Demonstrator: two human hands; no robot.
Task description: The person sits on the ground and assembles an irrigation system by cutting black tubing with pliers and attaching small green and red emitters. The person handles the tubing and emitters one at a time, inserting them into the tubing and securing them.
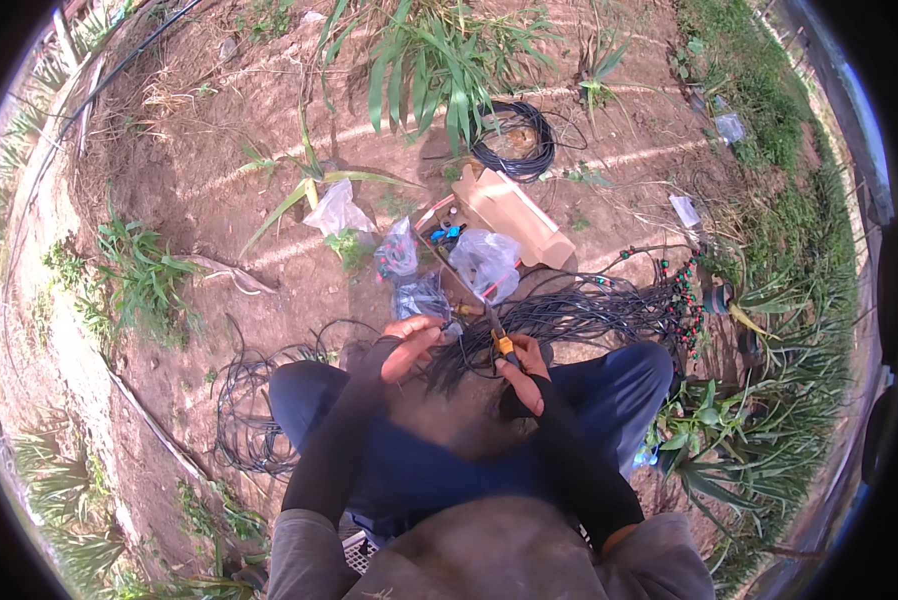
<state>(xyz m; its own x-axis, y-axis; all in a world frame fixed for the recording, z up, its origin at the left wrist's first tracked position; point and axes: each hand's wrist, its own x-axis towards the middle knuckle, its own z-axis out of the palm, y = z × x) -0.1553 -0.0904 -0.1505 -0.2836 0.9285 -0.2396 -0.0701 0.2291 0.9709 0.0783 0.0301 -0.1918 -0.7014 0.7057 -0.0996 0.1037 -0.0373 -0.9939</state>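
Right, so the slim tool with an orange-and-black handle sits clasped in the right hand, tip pointing away; the left hand curls opposite, its pinch unclear. Beside the grip sprawl thin black strands; beyond, an open brown cardboard box.

Tool handle, orange and black; tubing, black; connectors, red and green; carton, tan; trousers, navy; sleeves, black; shirt, grey.
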